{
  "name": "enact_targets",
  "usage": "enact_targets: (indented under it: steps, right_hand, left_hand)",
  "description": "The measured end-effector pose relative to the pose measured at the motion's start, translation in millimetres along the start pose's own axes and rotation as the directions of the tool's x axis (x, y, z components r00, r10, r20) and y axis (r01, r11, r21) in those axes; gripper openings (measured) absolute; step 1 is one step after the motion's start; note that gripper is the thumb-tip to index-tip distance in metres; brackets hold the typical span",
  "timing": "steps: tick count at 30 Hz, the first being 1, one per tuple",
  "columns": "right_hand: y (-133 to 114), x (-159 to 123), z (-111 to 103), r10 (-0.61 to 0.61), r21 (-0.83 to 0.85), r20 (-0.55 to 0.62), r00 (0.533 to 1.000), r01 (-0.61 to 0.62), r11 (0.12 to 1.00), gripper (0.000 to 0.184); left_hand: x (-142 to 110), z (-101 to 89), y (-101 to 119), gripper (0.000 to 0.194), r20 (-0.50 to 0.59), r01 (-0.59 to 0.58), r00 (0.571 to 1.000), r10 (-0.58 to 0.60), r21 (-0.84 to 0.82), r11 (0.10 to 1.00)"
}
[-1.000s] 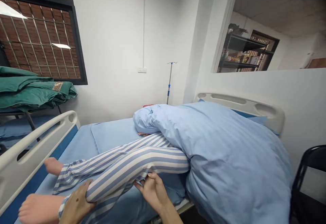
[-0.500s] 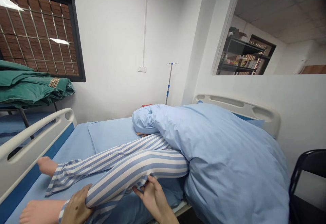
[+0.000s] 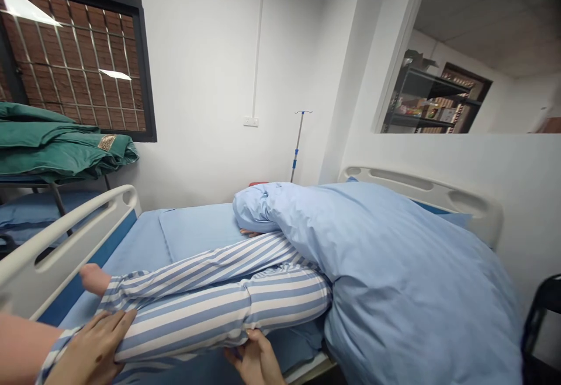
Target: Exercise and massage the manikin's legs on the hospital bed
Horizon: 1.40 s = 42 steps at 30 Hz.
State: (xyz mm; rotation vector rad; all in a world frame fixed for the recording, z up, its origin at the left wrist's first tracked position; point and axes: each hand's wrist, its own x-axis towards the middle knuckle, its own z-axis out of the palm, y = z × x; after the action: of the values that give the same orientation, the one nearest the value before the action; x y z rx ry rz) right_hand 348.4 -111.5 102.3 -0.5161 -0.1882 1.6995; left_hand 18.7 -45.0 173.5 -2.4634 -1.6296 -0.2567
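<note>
Striped pyjama leg, near edge of hospital bed.
Left hand open, flat on shin; right hand grasping beneath knee.

a pale blue duvet humps over the bed, whose white side rail and white end panel frame a blue sheet. beyond the rail, folded green blankets lie on a neighbouring bed beneath a black-framed, barred window facing brickwork, while an iv pole stands by the white wall below a wall socket. black metal shelving shows through an interior opening, and a black chair sits at the right edge.
</note>
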Motion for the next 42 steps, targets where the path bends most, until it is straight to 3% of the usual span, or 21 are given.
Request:
enact_targets:
  steps: [4, 8, 13, 19, 24, 30, 35, 42]
  right_hand:
    - [19, 9, -18, 0.035, -0.023, -0.084, 0.996, -0.037, 0.999, 0.018]
    - [24, 11, -30, 0.049, -0.023, -0.138, 0.989, -0.053, 0.998, 0.019]
    - [13, 9, -30, 0.133, 0.001, -0.147, 0.980, -0.134, 0.991, 0.022]
    - [-9, -4, -7, 0.017, -0.027, -0.031, 0.999, -0.018, 0.999, 0.020]
    - [-31, -14, 23, -0.050, 0.016, 0.082, 0.995, 0.049, 0.999, 0.016]
    - [-43, -14, 38, -0.058, -0.021, 0.092, 0.994, 0.060, 0.998, 0.013]
    - [-41, -13, 35, -0.081, -0.033, 0.103, 0.991, 0.084, 0.996, 0.013]
    - [-38, -11, 20, -0.053, -0.022, 0.054, 0.997, 0.054, 0.998, 0.018]
  left_hand:
    - [-10, -21.1, 15, 0.063, 0.096, 0.018, 0.995, -0.023, 0.057, 0.998]
    - [-16, -20.0, 25, 0.066, 0.166, 0.031, 0.985, -0.041, 0.059, 0.998]
    - [-20, -8.0, 24, 0.066, 0.184, 0.053, 0.981, -0.058, 0.033, 0.998]
    - [-13, 21.9, 24, 0.063, 0.044, 0.107, 0.994, -0.104, -0.071, 0.992]
    - [0, 56.5, 47, 0.064, 0.015, 0.184, 0.983, -0.185, -0.196, 0.963]
    - [7, 81.3, 70, 0.059, 0.018, 0.270, 0.961, -0.276, -0.290, 0.918]
    - [5, 89.1, 68, 0.059, -0.004, 0.248, 0.965, -0.261, -0.296, 0.922]
    - [3, 79.1, 56, 0.056, -0.022, 0.159, 0.985, -0.170, -0.259, 0.953]
